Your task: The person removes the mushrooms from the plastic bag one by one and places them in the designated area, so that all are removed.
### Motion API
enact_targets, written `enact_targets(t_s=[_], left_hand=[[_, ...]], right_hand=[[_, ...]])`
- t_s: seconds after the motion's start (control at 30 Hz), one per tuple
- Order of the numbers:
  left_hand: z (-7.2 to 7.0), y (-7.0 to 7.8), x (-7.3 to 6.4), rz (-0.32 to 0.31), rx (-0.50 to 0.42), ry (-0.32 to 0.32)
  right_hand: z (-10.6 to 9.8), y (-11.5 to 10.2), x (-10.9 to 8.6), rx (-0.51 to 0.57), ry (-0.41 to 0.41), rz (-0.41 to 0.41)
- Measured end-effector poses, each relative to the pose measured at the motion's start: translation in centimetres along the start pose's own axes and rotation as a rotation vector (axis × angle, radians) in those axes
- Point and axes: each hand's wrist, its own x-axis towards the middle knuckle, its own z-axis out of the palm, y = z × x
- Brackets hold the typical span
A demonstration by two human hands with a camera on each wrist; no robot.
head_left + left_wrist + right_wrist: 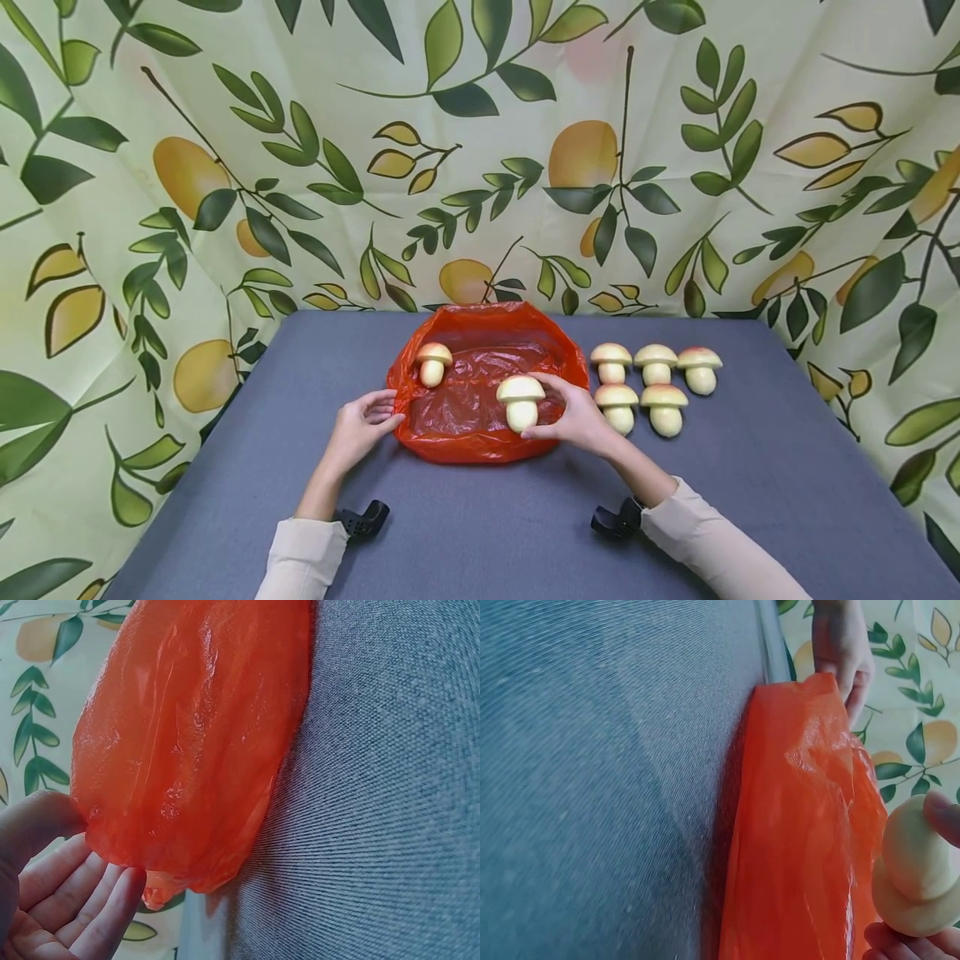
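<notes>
A red plastic bag point(480, 450) lies with its mouth spread wide on the table. My left hand point(366, 423) holds the bag's left rim between thumb and fingers; the left wrist view has this hand point(71, 892) at the edge of the red film. Over the right part of the bag's mouth, my right hand point(577, 417) grips a toy mushroom point(521, 402) between thumb and fingers, cap up. Close up in the right wrist view, the pale mushroom point(915, 862) is beside the bag's wall point(795, 825). Another toy mushroom point(432, 365) with a reddish cap lies inside the bag, on the left.
Right of the bag, several toy mushrooms stand in two rows, among them a back one point(699, 371) and a front one point(664, 410). The grey-blue table point(480, 533) ends at a leaf-and-fruit patterned cloth point(487, 242) behind and at both sides.
</notes>
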Motion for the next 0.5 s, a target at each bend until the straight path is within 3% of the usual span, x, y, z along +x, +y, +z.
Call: enact_targets(t_s=[0.5], left_hand=[[0.0,0.0,0.0,0.004,-0.013,0.004]], right_hand=[[-2.8,0.6,-1.7,0.042,0.019,0.051]])
